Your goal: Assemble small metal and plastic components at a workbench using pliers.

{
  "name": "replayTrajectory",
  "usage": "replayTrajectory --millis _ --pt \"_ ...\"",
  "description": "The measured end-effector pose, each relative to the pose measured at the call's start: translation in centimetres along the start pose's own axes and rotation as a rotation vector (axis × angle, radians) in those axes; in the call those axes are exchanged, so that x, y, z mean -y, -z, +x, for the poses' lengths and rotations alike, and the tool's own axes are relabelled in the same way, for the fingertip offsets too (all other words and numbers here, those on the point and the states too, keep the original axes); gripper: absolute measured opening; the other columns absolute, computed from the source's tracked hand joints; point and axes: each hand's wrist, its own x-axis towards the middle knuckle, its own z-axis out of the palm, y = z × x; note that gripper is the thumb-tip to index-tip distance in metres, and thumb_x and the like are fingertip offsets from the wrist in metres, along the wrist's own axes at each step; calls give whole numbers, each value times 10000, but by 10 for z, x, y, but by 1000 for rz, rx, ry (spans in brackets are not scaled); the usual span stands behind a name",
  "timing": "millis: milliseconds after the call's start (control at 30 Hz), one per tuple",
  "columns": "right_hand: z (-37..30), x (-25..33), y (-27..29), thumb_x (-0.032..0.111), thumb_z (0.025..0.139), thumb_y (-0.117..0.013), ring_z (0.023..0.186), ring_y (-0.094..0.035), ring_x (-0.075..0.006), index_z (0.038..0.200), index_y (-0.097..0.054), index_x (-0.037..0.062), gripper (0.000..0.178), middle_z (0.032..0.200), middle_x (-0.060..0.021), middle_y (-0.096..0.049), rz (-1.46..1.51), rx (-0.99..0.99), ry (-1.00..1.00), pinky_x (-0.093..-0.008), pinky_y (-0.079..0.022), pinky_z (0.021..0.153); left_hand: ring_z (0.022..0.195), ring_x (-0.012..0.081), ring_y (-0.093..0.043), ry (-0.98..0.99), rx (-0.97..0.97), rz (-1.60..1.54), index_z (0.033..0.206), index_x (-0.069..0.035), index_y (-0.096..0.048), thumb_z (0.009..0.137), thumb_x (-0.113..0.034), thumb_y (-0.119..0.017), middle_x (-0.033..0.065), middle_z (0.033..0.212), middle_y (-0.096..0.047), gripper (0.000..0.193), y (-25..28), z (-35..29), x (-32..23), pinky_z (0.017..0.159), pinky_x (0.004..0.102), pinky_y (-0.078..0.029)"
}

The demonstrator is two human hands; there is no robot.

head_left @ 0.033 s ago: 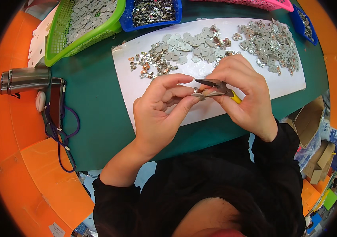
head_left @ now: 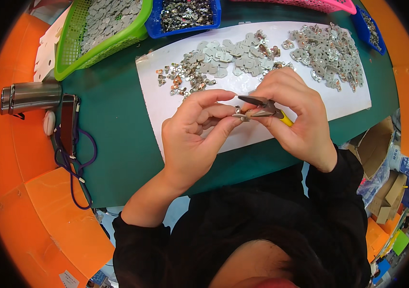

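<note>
The left hand [head_left: 192,139] had its thumb and first fingers curled in narrow, pinching a small metal part [head_left: 239,114] at their tips, held up off the table, probably so the tool could get at it. The right hand [head_left: 293,113] was wrapped tight around a pair of pliers [head_left: 262,106] with yellow handles, only a sliver of yellow showing at the hand's four o'clock; the dark nose pointed toward nine o'clock and met the part, its tips nearly together, though whether they actually bit the metal was too small to tell. Both hands hovered just above the near edge of a white sheet [head_left: 166,103], which seemingly served to keep loose pieces visible against the green table [head_left: 118,144]. At twelve o'clock from the hands lay a heap of flat grey plates [head_left: 233,55], at eleven o'clock a scatter of small rivets [head_left: 185,77], and at one o'clock a bigger pile of shiny pieces [head_left: 327,53], all within easy reach. Beyond the sheet stood a green basket [head_left: 132,36] of grey plates at eleven o'clock, a blue tray [head_left: 187,30] of dark bits at twelve, a pink basket [head_left: 310,5], and another blue tray [head_left: 370,26] at one o'clock. Well apart, at nine o'clock, a steel flask [head_left: 31,96] lay on its side beside a purple cord [head_left: 77,165].
</note>
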Motion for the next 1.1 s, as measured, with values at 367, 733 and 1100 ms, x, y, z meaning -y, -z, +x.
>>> replayTrajectory --millis 367,733,1100 --pt "-4 1 -3 13 793 -695 836 -579 -225 924 -662 -1 136 878 -70 -630 285 -42 -98 -322 -446 806 744 167 -692 -238 -43 322 1000 -9 -730 842 19 -711 104 873 -726 162 6 4 5 654 255 -525" --pt "8 -27 -18 -68 671 -678 913 -554 -300 963 -679 31 308 888 -96 -609 -323 -301 221 -368 -461 783 738 218 -677 -393 -245 507 927 -5 -694 832 37 -696 110 863 -703 104 8 14 17 674 295 -529" --pt "-39 -15 30 55 595 -752 904 -574 -275 943 -707 86 352 856 -44 -602 -418 44 221 -402 -467 840 730 237 -658 -315 2 595 881 -16 -698 806 5 -723 95 809 -696 82 5 8 3 679 298 -501"
